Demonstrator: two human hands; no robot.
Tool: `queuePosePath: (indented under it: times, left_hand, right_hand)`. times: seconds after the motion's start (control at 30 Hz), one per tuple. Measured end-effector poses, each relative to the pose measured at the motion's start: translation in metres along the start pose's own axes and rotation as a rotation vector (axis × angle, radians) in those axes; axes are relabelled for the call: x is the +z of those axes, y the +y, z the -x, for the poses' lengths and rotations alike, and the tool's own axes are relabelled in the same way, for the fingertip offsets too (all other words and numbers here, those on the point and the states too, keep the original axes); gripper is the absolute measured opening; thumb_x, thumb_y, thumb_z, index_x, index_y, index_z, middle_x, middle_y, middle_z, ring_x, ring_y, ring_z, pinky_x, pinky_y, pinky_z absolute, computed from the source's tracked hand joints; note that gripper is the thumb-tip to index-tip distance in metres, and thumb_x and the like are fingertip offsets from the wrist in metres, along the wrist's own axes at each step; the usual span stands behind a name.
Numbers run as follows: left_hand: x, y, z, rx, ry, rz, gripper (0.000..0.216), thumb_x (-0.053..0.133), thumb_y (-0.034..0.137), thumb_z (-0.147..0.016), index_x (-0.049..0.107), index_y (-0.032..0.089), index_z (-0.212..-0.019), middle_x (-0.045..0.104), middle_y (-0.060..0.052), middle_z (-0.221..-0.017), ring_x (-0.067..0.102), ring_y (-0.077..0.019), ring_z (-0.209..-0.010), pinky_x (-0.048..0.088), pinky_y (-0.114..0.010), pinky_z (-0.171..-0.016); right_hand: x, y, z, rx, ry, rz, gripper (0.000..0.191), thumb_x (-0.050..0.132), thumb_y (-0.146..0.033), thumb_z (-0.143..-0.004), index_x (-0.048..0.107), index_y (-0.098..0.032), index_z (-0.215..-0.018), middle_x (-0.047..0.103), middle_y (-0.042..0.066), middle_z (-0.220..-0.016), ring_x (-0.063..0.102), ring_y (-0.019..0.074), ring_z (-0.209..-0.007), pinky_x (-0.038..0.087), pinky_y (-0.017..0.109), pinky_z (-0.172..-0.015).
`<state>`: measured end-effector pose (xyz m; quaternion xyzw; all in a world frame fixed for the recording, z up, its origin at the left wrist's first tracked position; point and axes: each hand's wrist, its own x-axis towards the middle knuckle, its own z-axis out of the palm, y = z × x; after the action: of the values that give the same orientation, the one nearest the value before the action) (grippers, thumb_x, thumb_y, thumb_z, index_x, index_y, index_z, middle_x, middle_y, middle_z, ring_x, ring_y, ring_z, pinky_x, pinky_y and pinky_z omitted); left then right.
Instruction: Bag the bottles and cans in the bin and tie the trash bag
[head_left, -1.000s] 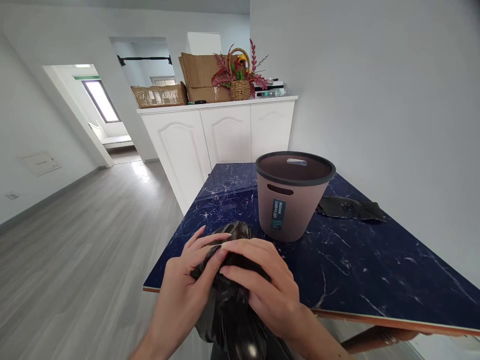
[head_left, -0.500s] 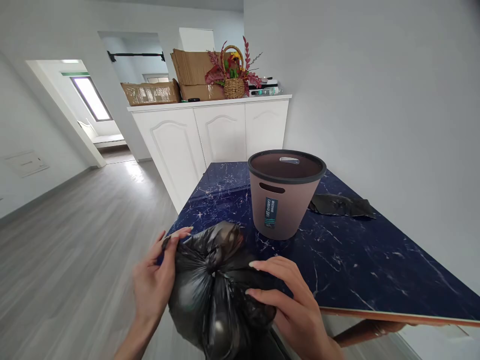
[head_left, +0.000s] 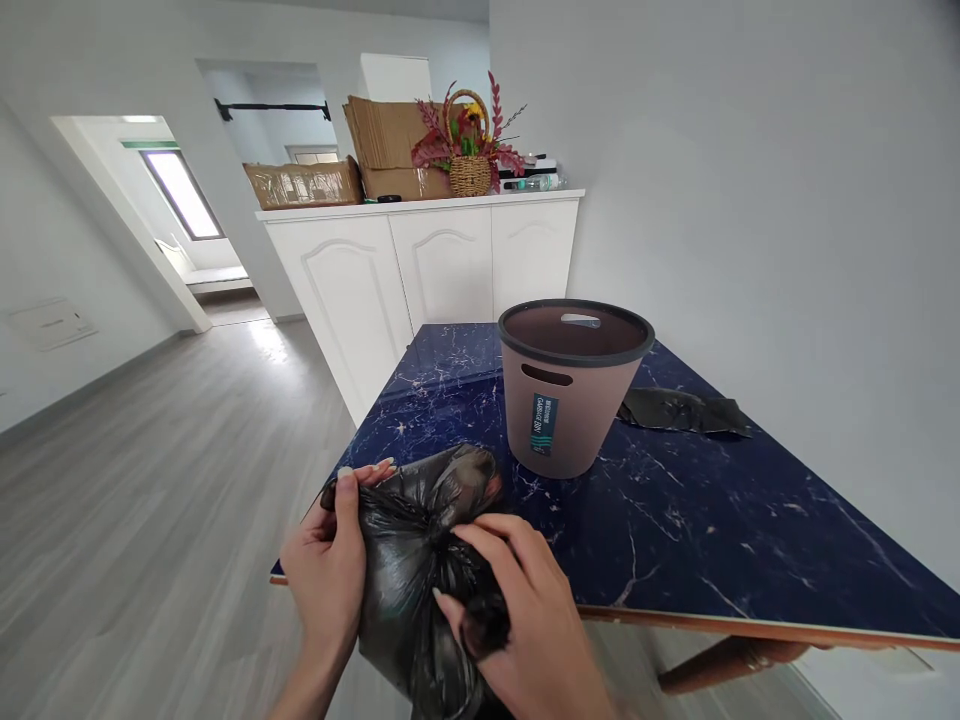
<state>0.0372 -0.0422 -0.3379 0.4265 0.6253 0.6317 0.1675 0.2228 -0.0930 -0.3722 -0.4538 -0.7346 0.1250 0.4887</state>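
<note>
"Right hand [head_left: 525, 600] swings inward! Half a second ago its fingers were out at the flank of the shiny, puffed-out black plastic bag [head_left: 397, 570]; now they're over its middle, at the tight, creased gather [head_left: 438, 534]."

"Head view, then: where's that bag sitting?"

"At the near edge of the dark-blue, white-veined, glossy table [head_left: 712, 520], just in front of a tapered, dusky-pink bin with a dark rim [head_left: 570, 420]. What bears it underneath, I can't tell."

"And your grip?"

"Left hand [head_left: 330, 545] is pinching a twisted end of film, thumb against curled fingers, out at the bag's left side. My right has a bunched black end tucked in its curl, index and thumb tips parted beside the gather."

"How do you do this bit well?"

"Even tension from both sides, I'd say, working close to the gather. Film this thin could split if I jerk one end."

"Anything else out there?"

"Yes, a flat, crumpled black plastic strip [head_left: 686, 412] beyond the bin, to its right."
</note>
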Motion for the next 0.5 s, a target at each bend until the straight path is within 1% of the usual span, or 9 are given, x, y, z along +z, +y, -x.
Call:
queuePosePath:
  times: [0.07,0.13,0.2,0.27,0.33,0.4,0.43,0.5]
  left_hand:
    - [-0.001,0.002,0.002,0.017,0.005,-0.009,0.049,0.065,0.065,-0.096,0.084,0.020,-0.100,0.085,-0.007,-0.105,0.078,-0.0314,-0.110,0.058,-0.042,-0.104]
    - [-0.005,0.002,0.003,0.013,-0.007,-0.016,0.050,0.065,0.066,-0.095,0.084,0.020,-0.101,0.085,-0.007,-0.105,0.077,-0.0321,-0.111,0.057,-0.042,-0.104]
    - [-0.011,-0.002,0.002,-0.001,-0.061,-0.002,0.051,0.066,0.067,-0.094,0.084,0.020,-0.100,0.085,-0.008,-0.107,0.076,-0.0328,-0.112,0.056,-0.043,-0.106]
    - [-0.016,-0.010,-0.002,0.005,-0.141,0.071,0.053,0.065,0.069,-0.094,0.083,0.020,-0.103,0.083,-0.009,-0.113,0.075,-0.0324,-0.115,0.055,-0.043,-0.108]
    - [-0.020,-0.020,-0.010,0.018,-0.208,0.233,0.061,0.058,0.075,-0.095,0.080,0.021,-0.112,0.081,-0.010,-0.122,0.073,-0.0314,-0.117,0.055,-0.043,-0.107]
    - [-0.021,-0.032,-0.020,0.003,-0.235,0.388,0.066,0.050,0.079,-0.096,0.077,0.022,-0.116,0.079,-0.010,-0.127,0.072,-0.0296,-0.117,0.056,-0.042,-0.104]
    - [-0.022,-0.039,-0.025,-0.019,-0.240,0.420,0.065,0.049,0.079,-0.096,0.076,0.022,-0.114,0.079,-0.010,-0.126,0.072,-0.0289,-0.115,0.057,-0.041,-0.101]
    - [-0.021,-0.051,-0.035,-0.069,-0.258,0.354,0.059,0.055,0.074,-0.094,0.076,0.021,-0.104,0.079,-0.010,-0.119,0.072,-0.0287,-0.109,0.059,-0.039,-0.094]
  right_hand:
    - [0.008,-0.005,-0.009,0.000,-0.031,0.087,0.040,0.071,-0.022,-0.096,0.063,-0.026,-0.135,0.069,0.011,-0.124,0.069,0.0302,-0.110,0.061,0.044,-0.089]
    - [0.014,-0.005,-0.015,-0.013,-0.050,0.130,0.025,0.071,-0.019,-0.097,0.068,-0.024,-0.122,0.071,0.009,-0.113,0.070,0.0288,-0.099,0.060,0.043,-0.082]
    - [0.016,-0.004,-0.018,-0.047,-0.064,0.132,0.012,0.069,-0.016,-0.099,0.069,-0.023,-0.109,0.073,0.006,-0.102,0.070,0.0258,-0.090,0.057,0.041,-0.077]
    - [0.013,-0.003,-0.016,-0.073,-0.051,0.094,0.007,0.066,-0.016,-0.101,0.068,-0.023,-0.104,0.073,0.004,-0.098,0.070,0.0229,-0.084,0.055,0.037,-0.075]
    - [0.002,-0.002,-0.011,-0.068,-0.011,0.023,0.006,0.062,-0.020,-0.104,0.067,-0.023,-0.104,0.073,0.003,-0.096,0.070,0.0212,-0.081,0.054,0.034,-0.073]
    - [-0.017,-0.001,-0.005,-0.039,0.033,-0.054,0.009,0.060,-0.025,-0.106,0.067,-0.024,-0.101,0.073,0.003,-0.093,0.070,0.0196,-0.080,0.055,0.030,-0.072]
    - [-0.030,0.000,-0.001,-0.012,0.049,-0.081,0.010,0.060,-0.027,-0.106,0.067,-0.025,-0.099,0.072,0.003,-0.091,0.071,0.0187,-0.079,0.056,0.027,-0.072]
    - [-0.063,0.006,0.007,0.058,0.080,-0.083,0.012,0.063,-0.032,-0.104,0.066,-0.026,-0.094,0.071,0.002,-0.087,0.070,0.0171,-0.076,0.056,0.023,-0.069]
